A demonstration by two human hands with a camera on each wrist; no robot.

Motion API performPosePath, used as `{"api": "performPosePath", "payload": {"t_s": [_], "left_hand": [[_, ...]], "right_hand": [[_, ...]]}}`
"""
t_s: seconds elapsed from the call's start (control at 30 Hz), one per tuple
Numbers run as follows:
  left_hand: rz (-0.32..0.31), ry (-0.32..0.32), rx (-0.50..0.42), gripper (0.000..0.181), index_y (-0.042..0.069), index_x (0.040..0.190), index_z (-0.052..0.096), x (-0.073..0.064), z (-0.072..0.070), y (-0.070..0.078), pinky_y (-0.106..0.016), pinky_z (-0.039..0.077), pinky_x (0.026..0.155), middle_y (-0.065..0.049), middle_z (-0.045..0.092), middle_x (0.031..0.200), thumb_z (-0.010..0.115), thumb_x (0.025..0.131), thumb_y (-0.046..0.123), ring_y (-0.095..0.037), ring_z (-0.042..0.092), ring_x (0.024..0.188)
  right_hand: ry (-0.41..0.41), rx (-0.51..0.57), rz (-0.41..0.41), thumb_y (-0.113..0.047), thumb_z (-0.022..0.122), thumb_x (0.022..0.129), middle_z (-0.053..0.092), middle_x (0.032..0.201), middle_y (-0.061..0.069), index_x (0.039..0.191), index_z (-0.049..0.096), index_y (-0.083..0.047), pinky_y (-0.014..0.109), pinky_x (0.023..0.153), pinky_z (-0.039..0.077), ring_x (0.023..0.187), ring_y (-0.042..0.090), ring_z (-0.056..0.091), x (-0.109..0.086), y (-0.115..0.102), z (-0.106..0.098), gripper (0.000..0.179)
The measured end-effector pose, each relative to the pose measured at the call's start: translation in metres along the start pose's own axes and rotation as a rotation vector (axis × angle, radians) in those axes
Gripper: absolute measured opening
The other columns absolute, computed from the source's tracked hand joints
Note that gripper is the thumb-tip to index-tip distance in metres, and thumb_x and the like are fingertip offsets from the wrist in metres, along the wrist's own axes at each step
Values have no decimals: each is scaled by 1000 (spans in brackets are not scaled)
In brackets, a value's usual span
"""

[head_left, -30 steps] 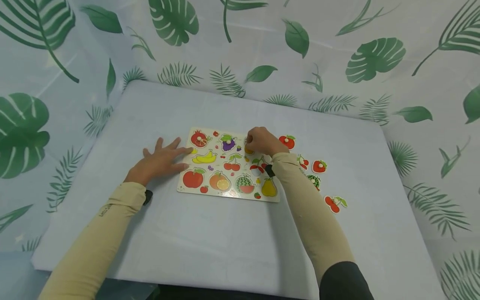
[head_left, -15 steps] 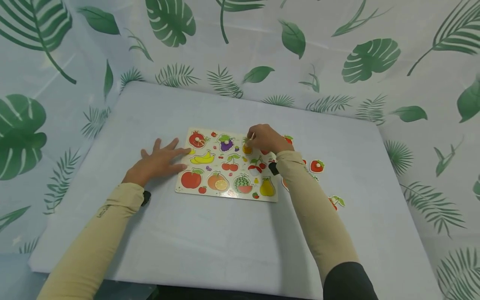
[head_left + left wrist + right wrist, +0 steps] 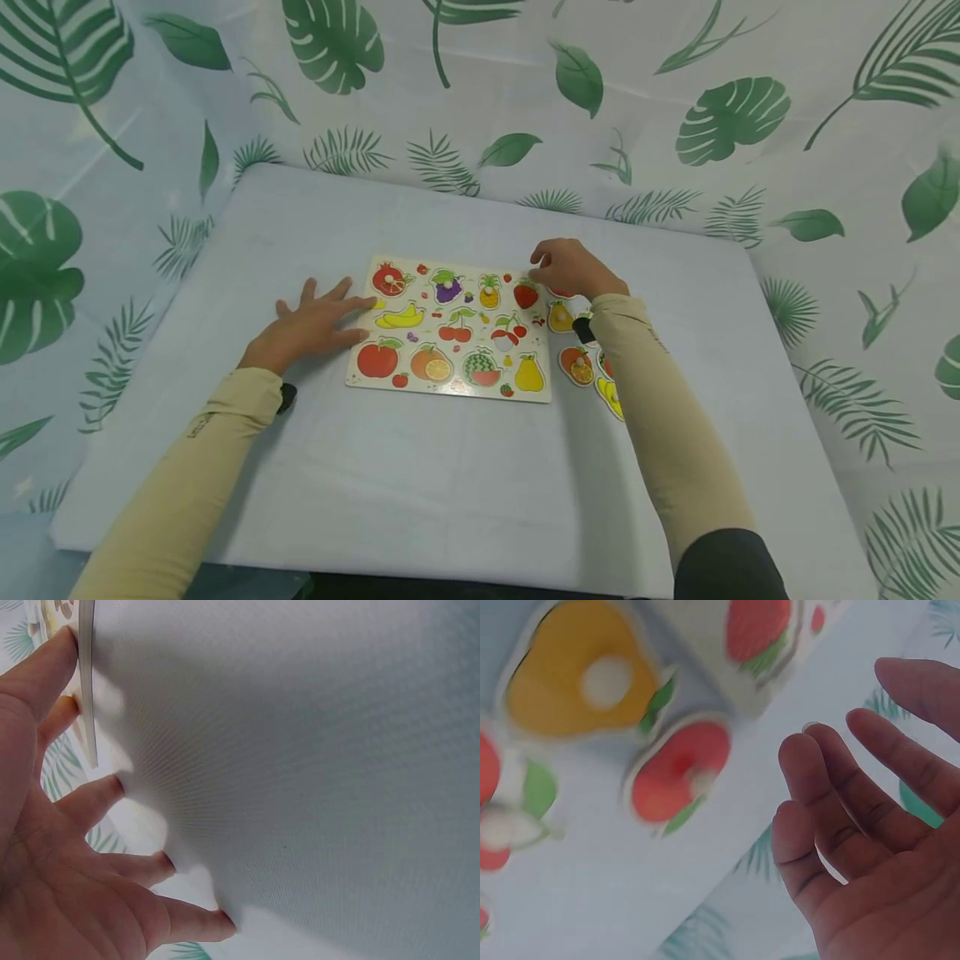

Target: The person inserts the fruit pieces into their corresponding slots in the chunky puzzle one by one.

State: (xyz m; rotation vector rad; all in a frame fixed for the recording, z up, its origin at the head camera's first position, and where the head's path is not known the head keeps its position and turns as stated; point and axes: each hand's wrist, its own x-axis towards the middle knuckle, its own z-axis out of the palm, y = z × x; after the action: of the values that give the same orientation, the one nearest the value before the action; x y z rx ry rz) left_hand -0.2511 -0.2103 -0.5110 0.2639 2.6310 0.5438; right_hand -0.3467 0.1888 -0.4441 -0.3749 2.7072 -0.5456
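Observation:
A fruit puzzle board (image 3: pixel 416 385) lies on the white table. Knobbed pomegranate (image 3: pixel 390 281), grape (image 3: pixel 447 287) and pineapple (image 3: pixel 490 292) pieces sit in its top row. My left hand (image 3: pixel 307 332) rests at the board's left edge, fingers spread; in the left wrist view its thumb and forefinger touch the board's side, the other fingertips the cloth. My right hand (image 3: pixel 572 265) hovers by the board's top right corner. The right wrist view shows its fingers loosely bent, holding nothing, near a loose red apple piece (image 3: pixel 681 772) and a yellow pear piece (image 3: pixel 547 682).
Right of the board lie more loose knobbed pieces, among them an orange (image 3: pixel 576 366) and bananas (image 3: pixel 610 397). My right forearm (image 3: pixel 675 433) covers some of them. A leaf-print curtain (image 3: pixel 465 108) hangs behind the table (image 3: pixel 420 492).
My right hand has let go of the pineapple piece, now in the board, and moved right past the printed strawberry towards the loose pieces. My left hand stays at the board's edge.

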Motion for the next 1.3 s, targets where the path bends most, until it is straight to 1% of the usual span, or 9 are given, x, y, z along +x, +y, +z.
{"api": "performPosePath", "payload": {"t_s": [0.13,0.37,0.57,0.67,0.8,0.93,1.07,1.3], "left_hand": [[12,2,5,70,23,167,41,-1,0,-1,-91,-1,109,-21,7,178,67,105,42,-64,-11,154],[19,1,9,71,22,167,41,0,-1,-2,-91,-2,108,-22,6,178,68,105,43,-64,-12,154],[16,-1,5,71,22,167,41,-2,-2,-2,-91,-2,108,-22,7,177,68,105,43,-64,-12,154],[16,-5,2,71,22,167,40,-2,-2,-1,-91,-3,108,-22,6,177,67,105,42,-64,-13,154],[16,-8,3,71,22,167,40,-1,-1,-1,-91,-2,108,-22,6,177,67,105,42,-64,-13,154],[13,-10,1,71,22,167,40,-1,-1,0,-91,-2,108,-22,6,177,67,105,42,-64,-13,154],[8,-13,-4,71,22,168,40,-1,-1,1,-90,-3,109,-22,6,177,67,105,42,-64,-13,154],[17,-7,0,71,21,167,40,-3,-2,1,-90,-3,108,-23,6,177,67,105,42,-64,-12,154]], "right_hand": [[6,5,27,-18,66,104,65,123,25,134,67,5,54,94,56,103,40,64,-9,18,-8,38],[28,21,100,-22,65,105,64,127,25,135,66,4,58,99,53,112,42,61,-30,49,-20,40],[18,11,137,-23,63,106,64,125,28,134,65,5,60,98,53,111,44,60,-50,76,-28,40],[11,5,159,-23,63,106,64,125,28,134,65,6,61,98,54,111,45,61,-60,91,-29,40],[16,-23,168,-21,64,105,66,122,29,131,66,7,61,95,55,108,45,63,-72,109,-29,38],[18,-47,173,-19,67,103,66,119,30,126,68,9,60,92,56,105,45,64,-82,120,-29,36],[4,-75,172,-16,69,102,67,116,30,122,69,9,59,90,57,102,44,64,-89,126,-30,32],[-17,-86,157,-14,70,100,70,107,24,116,72,7,57,85,58,95,39,65,-97,131,-27,26]]}}
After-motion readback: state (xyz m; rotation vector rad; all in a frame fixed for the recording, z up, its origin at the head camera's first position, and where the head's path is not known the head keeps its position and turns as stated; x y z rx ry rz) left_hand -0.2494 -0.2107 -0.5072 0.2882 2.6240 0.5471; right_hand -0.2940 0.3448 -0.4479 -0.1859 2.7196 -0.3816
